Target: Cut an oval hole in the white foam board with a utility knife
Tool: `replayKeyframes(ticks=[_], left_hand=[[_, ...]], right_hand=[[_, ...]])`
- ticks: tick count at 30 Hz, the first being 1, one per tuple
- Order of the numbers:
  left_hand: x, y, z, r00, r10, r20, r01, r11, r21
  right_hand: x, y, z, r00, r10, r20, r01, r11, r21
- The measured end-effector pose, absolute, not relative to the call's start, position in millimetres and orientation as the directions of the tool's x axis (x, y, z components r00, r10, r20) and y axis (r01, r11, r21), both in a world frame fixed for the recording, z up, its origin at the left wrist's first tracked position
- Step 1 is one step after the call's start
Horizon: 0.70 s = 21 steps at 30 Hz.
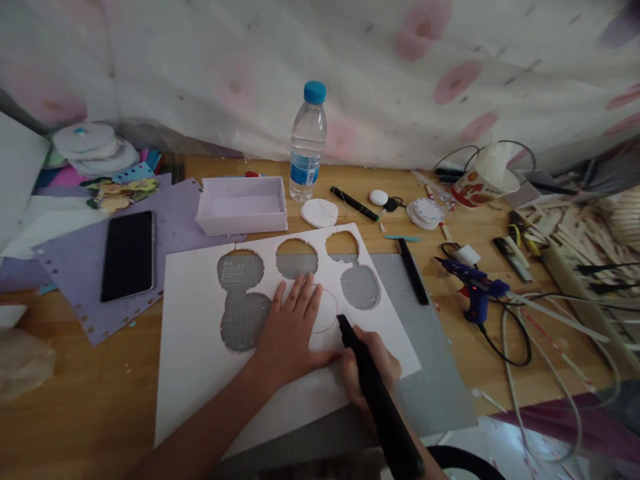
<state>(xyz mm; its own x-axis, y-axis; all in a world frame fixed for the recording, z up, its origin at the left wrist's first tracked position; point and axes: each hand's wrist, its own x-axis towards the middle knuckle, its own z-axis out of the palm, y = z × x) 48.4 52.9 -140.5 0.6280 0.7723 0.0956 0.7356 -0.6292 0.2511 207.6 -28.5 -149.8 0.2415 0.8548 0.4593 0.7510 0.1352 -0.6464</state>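
Note:
A white foam sheet (195, 333) with several round holes cut out lies on a grey cutting mat (430, 353). My left hand (293, 330) presses flat on the sheet, fingers spread over a circle drawn in red (327, 313). My right hand (373, 370) grips a black cutting tool (380, 400), its tip resting on the sheet at the lower right edge of that red circle.
Behind the sheet stand a white box (241, 205), a water bottle (307, 143) and a cut white disc (319, 213). A black phone (128, 255) lies on purple paper at left. At right are a blue glue gun (475, 290), a black pen (413, 271), cables and wooden sticks (565, 227).

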Motion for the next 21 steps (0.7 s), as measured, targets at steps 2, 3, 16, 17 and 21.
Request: replayKeyframes(ticks=[2, 3, 16, 17, 21], left_hand=[[48.8, 52.8, -140.8, 0.628, 0.773, 0.092, 0.737, -0.628, 0.250], [48.9, 52.8, -141.0, 0.629, 0.772, 0.090, 0.736, -0.630, 0.248], [49.0, 52.8, -138.3, 0.629, 0.771, 0.101, 0.740, -0.633, 0.227], [48.8, 52.7, -138.2, 0.628, 0.771, 0.101, 0.741, -0.633, 0.227], [48.8, 52.6, -138.8, 0.633, 0.769, 0.086, 0.736, -0.632, 0.241]], right_hand=[[206.5, -25.6, -149.5, 0.256, 0.867, 0.427, 0.738, 0.110, -0.666], [206.1, -24.0, -148.9, 0.250, 0.880, 0.404, 0.733, 0.101, -0.673], [203.2, -21.1, -141.8, 0.270, 0.942, 0.198, 0.767, -0.086, -0.636], [203.8, -21.1, -142.3, 0.257, 0.936, 0.240, 0.791, -0.061, -0.609], [204.4, -17.8, -141.1, 0.144, 0.920, 0.365, 0.828, 0.090, -0.554]])
